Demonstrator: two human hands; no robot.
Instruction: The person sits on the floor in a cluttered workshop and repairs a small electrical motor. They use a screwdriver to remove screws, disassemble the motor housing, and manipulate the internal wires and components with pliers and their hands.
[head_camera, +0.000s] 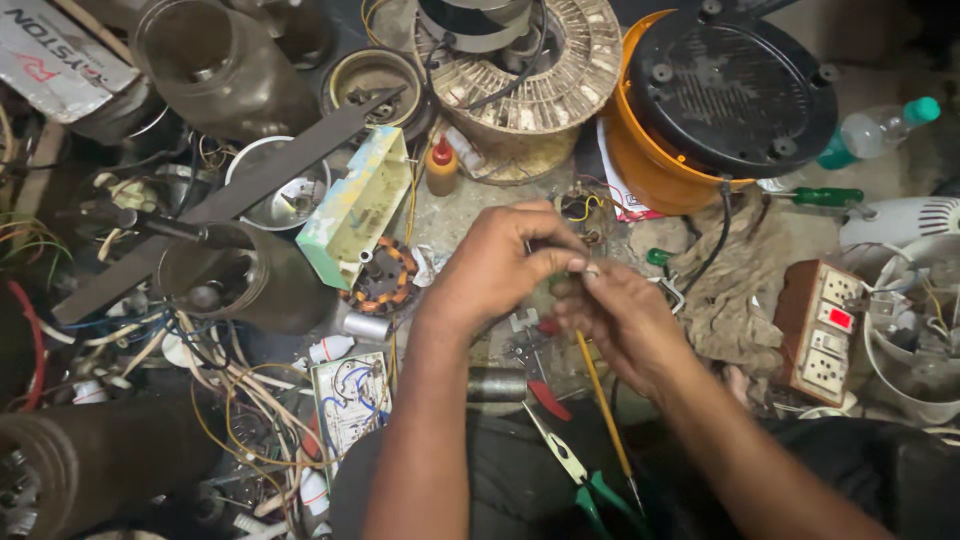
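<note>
My left hand (497, 262) and my right hand (622, 318) meet at the middle of a cluttered workbench, fingertips pinched together on a small pale part (588, 268) that is mostly hidden. A thin yellow rod (603, 405) hangs down from under my right hand toward my lap. Below the hands lie red-handled pliers (540, 385) and a green-handled tool (580, 480). A small wired component (583, 212) sits just beyond my fingers.
An orange appliance with a black round base (720, 95) stands at the back right, a wound stator (540, 80) behind the hands. A switch-socket board (825, 330), circuit board (350, 400), copper coil ring (385, 280), flat file (230, 200), glue bottle (441, 166), rag (735, 290) and tangled wires surround them.
</note>
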